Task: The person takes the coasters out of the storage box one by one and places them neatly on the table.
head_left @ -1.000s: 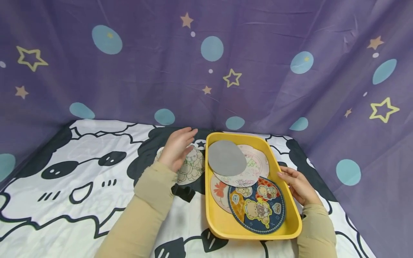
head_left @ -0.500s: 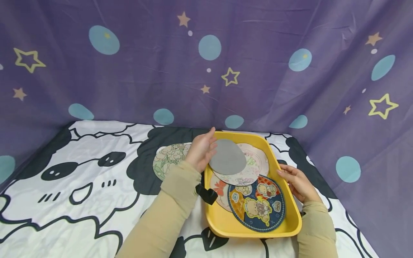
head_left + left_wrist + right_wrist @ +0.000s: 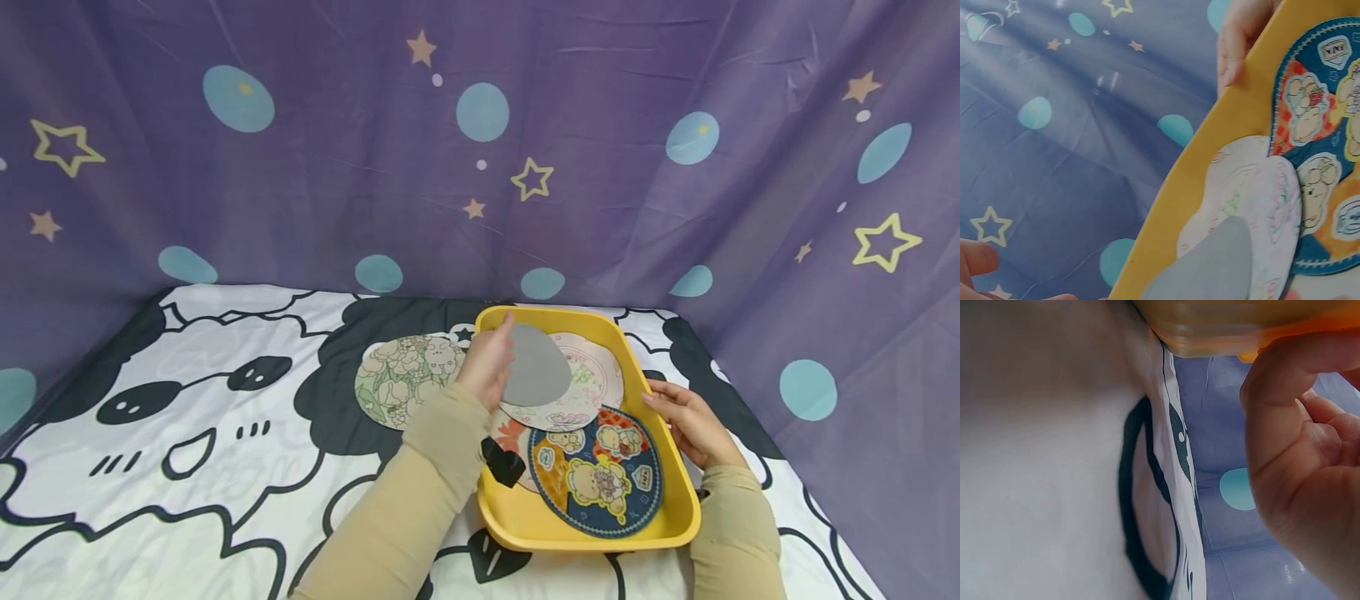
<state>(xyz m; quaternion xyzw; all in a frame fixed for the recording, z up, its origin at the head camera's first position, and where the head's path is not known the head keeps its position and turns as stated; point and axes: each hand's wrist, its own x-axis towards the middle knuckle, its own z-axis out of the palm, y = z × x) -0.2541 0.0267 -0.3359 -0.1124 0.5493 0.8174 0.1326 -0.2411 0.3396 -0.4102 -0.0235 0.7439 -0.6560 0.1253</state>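
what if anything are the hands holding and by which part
The right hand holds the yellow tray by its right side; whether the left hand grips anything cannot be told.

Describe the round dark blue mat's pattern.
The blue mat shows cartoon bears, orange and red patches; head view is clearest.
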